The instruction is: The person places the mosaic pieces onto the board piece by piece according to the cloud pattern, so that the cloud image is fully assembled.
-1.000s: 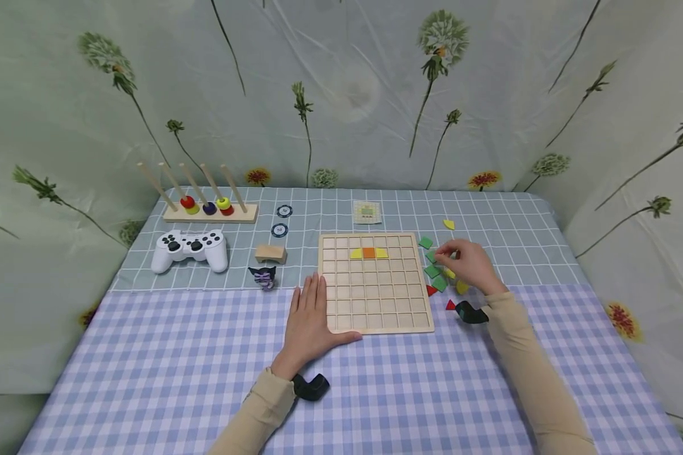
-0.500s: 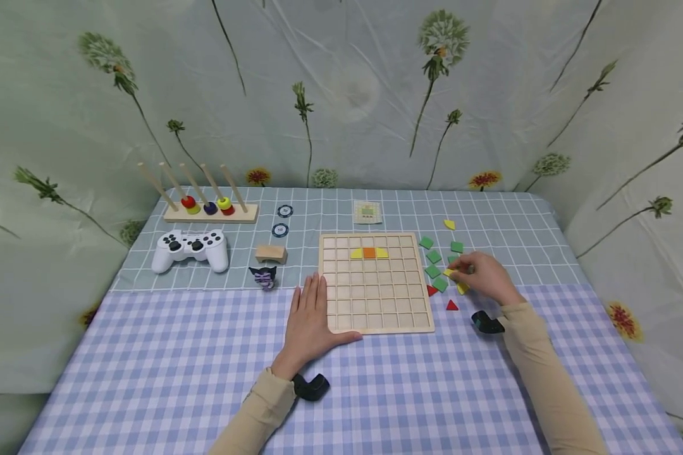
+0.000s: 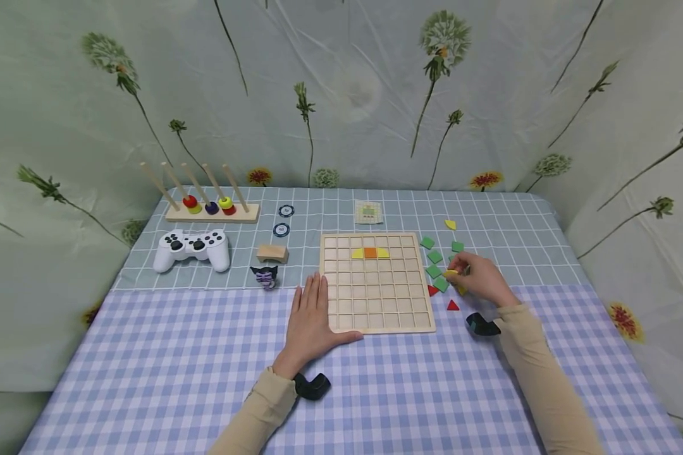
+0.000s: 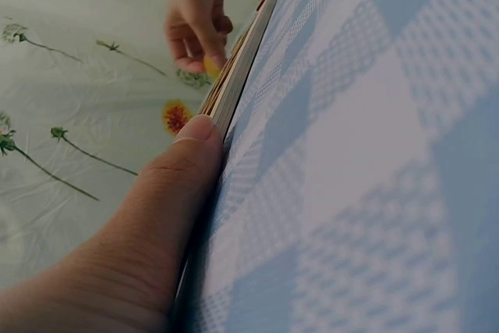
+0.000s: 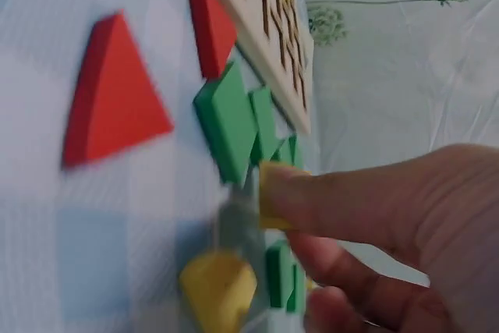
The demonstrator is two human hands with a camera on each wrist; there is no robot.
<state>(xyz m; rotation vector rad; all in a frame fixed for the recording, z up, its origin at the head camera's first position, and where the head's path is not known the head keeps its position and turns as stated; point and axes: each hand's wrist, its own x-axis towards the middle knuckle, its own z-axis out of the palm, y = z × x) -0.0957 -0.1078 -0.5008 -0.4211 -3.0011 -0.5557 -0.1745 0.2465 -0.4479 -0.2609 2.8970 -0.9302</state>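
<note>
My right hand [image 3: 480, 278] pinches a small yellow tile [image 5: 270, 212] between thumb and fingers, just above the cloth right of the board. Straight fingers of my left hand [image 3: 309, 325] lie along the left edge of the wooden grid board [image 3: 378, 291], with the thumb against its front edge. Set in the board's upper part are an orange square [image 3: 370, 253] and a yellow piece on each side of it. Below the right hand lies another yellow tile [image 5: 218, 290]. Several green squares [image 3: 434, 257] and red triangles [image 3: 453, 305] lie near that hand.
Behind the board lies a pattern card [image 3: 369, 212], with a lone yellow tile [image 3: 451, 224] farther right. On the left are a white game controller [image 3: 192, 249], a peg stand with rings [image 3: 213, 216], a wooden block [image 3: 272, 253], a small figurine [image 3: 265, 277] and two round chips [image 3: 281, 230].
My right hand has moved from the green squares slightly right and toward me, and now has a yellow tile pinched in its fingers. The left hand has stayed put at the board.
</note>
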